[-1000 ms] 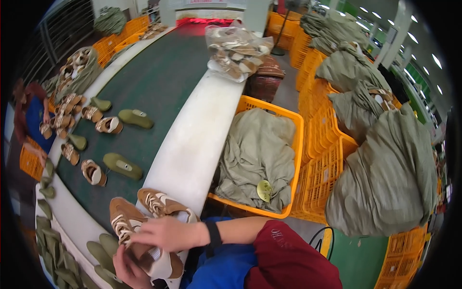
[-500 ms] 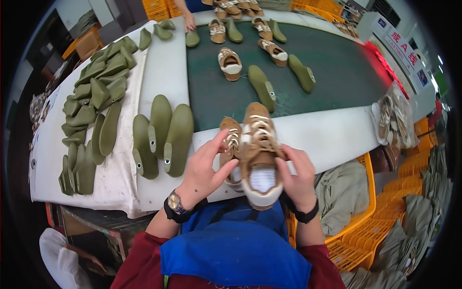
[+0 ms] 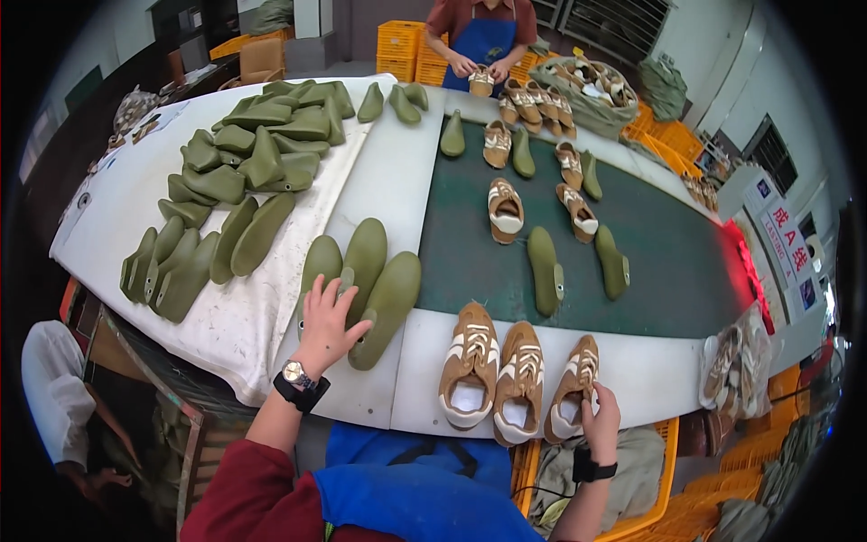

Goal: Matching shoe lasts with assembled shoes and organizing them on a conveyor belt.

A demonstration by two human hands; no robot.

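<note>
My left hand (image 3: 327, 330) is open, with its fingers spread over three olive-green shoe lasts near the table's front edge. The leftmost last (image 3: 321, 264) lies partly under my fingers, the middle last (image 3: 367, 251) beyond them, and the right-hand last (image 3: 390, 307) beside my thumb. Whether the fingertips touch them, I cannot tell. With thumb and fingers my right hand (image 3: 603, 425) grips the side of the rightmost brown-and-white sneaker (image 3: 578, 370). To its left stand a middle sneaker (image 3: 520, 384) and a left sneaker (image 3: 471, 357), their toes pointing away from me.
Several lasts (image 3: 262, 163) are heaped on a white cloth (image 3: 307, 217) at left. Sneakers and lasts stand on the green belt (image 3: 479, 280). A co-worker (image 3: 481, 41) across the table holds a shoe. Bagged shoes (image 3: 736, 361) sit at right, above an orange crate (image 3: 670, 470).
My left hand has left the sneakers and moved left to the lasts. Three sneakers now stand in a row at the front edge. The view has tilted up, showing the co-worker.
</note>
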